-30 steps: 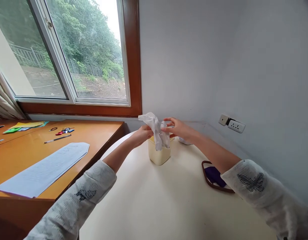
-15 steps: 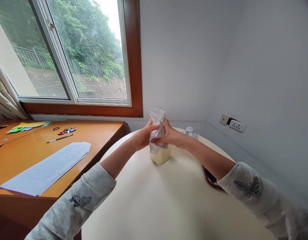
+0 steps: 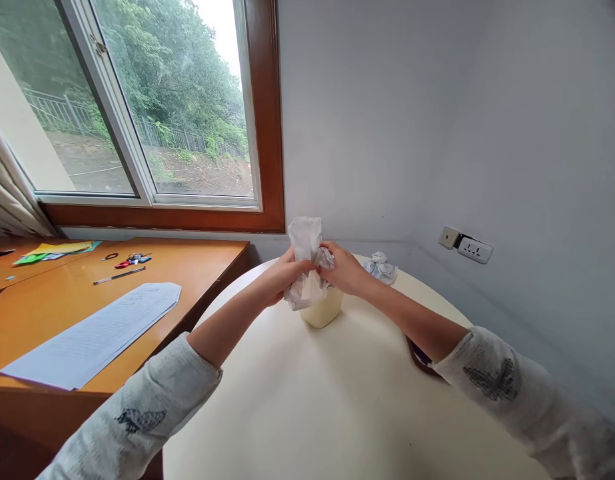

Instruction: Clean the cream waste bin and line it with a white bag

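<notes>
A thin, whitish translucent plastic bag [image 3: 305,239] is gathered upright between my two hands. My left hand [image 3: 283,275] grips it from the left, the thumb laid across its middle. On the other side my right hand [image 3: 343,268] is closed on a bunched part of the bag. Just behind and below stands a pale yellow container [image 3: 325,312], its upper part hidden by the bag and my hands. Whether the bag touches the container I cannot tell.
The round cream table [image 3: 307,400] fills the middle. Near its far edge lies another crumpled plastic bag [image 3: 381,268]. A dark, brown-rimmed object [image 3: 421,357] is partly under my right forearm. An orange desk [image 3: 207,257] at left holds papers [image 3: 97,333], a pen [image 3: 119,276] and keys [image 3: 133,261].
Both hands have shifted the bag slightly left. My right hand's fingers have drawn back from across the bag's front and now bunch its right side. The container stays in place.
</notes>
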Demonstrator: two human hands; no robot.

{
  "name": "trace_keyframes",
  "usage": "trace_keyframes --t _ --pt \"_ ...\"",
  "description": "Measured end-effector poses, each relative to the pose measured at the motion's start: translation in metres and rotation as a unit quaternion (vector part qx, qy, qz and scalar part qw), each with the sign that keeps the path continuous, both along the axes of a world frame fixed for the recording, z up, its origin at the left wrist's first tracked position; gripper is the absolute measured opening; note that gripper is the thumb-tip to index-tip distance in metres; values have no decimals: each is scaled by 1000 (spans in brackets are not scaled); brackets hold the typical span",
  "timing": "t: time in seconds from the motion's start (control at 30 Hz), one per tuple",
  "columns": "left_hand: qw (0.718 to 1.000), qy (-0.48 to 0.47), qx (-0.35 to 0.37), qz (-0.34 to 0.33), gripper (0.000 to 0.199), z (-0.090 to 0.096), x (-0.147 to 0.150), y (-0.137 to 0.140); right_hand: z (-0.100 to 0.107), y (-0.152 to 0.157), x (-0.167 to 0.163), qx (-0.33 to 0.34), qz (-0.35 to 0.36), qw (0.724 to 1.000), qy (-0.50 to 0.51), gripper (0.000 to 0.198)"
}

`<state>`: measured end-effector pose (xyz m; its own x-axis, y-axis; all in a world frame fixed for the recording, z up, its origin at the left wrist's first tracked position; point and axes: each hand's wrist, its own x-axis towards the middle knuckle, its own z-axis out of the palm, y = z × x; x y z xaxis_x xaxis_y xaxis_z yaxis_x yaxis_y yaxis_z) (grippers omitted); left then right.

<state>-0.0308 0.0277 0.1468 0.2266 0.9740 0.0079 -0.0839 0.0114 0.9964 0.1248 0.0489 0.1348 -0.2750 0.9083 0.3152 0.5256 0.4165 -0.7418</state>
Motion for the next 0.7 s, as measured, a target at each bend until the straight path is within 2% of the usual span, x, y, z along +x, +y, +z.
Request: trace_keyframes --t 0.13,0.27,0.33,0.4,0.57,0.63,0.7 --pt "995 -13 0 102 19 -17 -14 15 0 14 11 -56 -14 990 128 37" --pt "989 -36 8 142 18 -37 -41 31 -4 31 40 -147 -67 943 291 24" --pt "988 -36 4 151 19 -47 -52 36 -8 39 59 -171 -78 925 330 14" --pt "988 -24 -4 154 20 -55 -62 38 -12 44 77 -178 -77 917 350 12" --pt "992 40 -55 109 24 -66 -81 29 -16 45 104 -186 -77 899 389 15" --pt "992 77 -87 56 30 -61 -91 23 -14 45 108 -182 -76 894 402 8" --pt "985 131 -110 -24 44 -52 -101 18 -10 45 109 -176 -73 890 415 5"
